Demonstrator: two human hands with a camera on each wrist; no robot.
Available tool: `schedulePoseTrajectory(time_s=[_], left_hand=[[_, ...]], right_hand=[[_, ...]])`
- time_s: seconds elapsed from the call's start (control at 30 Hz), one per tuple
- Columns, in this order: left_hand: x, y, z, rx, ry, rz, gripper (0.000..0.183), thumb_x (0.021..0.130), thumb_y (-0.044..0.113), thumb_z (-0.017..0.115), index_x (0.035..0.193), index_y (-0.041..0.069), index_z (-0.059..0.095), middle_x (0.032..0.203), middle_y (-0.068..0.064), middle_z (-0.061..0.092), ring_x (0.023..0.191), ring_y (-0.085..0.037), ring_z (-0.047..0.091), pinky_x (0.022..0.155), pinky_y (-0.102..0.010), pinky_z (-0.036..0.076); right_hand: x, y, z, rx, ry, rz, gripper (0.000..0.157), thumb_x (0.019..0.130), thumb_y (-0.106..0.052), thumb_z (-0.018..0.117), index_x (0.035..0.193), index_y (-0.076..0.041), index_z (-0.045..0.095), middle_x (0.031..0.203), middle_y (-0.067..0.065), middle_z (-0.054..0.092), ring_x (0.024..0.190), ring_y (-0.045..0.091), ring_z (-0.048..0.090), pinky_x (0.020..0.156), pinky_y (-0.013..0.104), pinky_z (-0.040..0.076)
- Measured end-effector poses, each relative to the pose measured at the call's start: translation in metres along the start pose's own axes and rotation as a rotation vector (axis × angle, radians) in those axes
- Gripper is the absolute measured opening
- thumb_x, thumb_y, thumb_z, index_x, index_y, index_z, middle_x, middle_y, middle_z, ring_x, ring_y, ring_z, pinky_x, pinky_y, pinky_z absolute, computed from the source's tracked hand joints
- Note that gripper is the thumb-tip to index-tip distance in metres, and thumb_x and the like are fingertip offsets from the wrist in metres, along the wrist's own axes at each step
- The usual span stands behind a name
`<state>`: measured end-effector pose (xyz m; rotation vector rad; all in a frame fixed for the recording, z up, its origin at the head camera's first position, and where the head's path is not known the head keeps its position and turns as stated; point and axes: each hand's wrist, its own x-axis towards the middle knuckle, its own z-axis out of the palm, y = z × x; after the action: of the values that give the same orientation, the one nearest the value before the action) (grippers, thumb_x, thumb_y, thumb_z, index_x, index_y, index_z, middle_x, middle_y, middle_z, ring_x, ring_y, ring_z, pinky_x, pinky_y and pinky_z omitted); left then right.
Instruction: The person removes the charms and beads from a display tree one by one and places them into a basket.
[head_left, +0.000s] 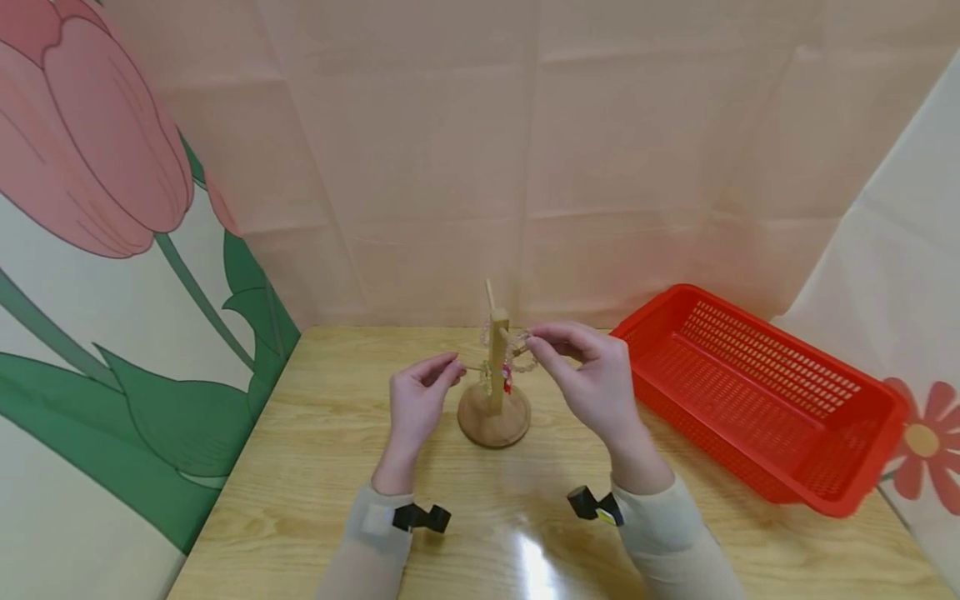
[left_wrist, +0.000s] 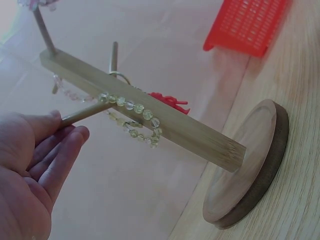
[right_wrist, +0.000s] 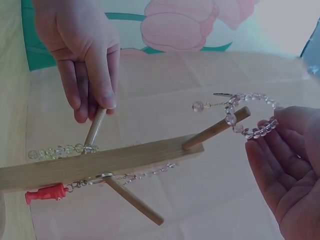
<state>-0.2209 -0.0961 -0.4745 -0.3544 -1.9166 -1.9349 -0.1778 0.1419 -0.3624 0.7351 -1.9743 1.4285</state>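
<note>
A wooden stand with a round base and several pegs stands in front of me. My left hand pinches the end of one side peg. A yellow-green bead bracelet hangs on that peg, close to the post. With thumb and fingers, my right hand pinches a clear pink bead bracelet with a dangling bead. This bracelet encircles the end of an upper peg. A keychain with a red figure hangs at another peg. More pale pink beads show behind the post.
A red plastic basket with perforated walls stands on the wood-grain table at the right. Behind the table hangs a pink cloth backdrop, with a tulip-printed panel at the left.
</note>
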Motion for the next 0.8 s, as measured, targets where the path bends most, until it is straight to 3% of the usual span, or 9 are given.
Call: schedulePoseTrajectory(time_s=[0.43,0.8], left_hand=[[-0.001,0.002,0.000,0.000,-0.003,-0.013,0.015,0.098,0.004,0.079,0.111,-0.005,0.081,0.095,-0.016,0.081,0.086,-0.022,0.079,0.078,-0.033,0.069],[-0.001,0.002,0.001,0.003,-0.002,-0.011,0.014,0.098,0.004,0.079,0.110,-0.004,0.082,0.094,-0.014,0.081,0.087,-0.028,0.080,0.077,-0.034,0.069]], right_hand=[[0.002,0.000,-0.016,-0.035,0.021,-0.005,0.021,0.088,0.011,0.082,0.105,-0.002,0.082,0.098,0.009,0.080,0.085,0.006,0.073,0.080,0.016,0.062],[-0.001,0.015,-0.044,-0.110,0.017,0.056,0.023,0.089,0.011,0.082,0.106,-0.003,0.082,0.098,0.009,0.080,0.084,0.004,0.072,0.076,0.013,0.061]])
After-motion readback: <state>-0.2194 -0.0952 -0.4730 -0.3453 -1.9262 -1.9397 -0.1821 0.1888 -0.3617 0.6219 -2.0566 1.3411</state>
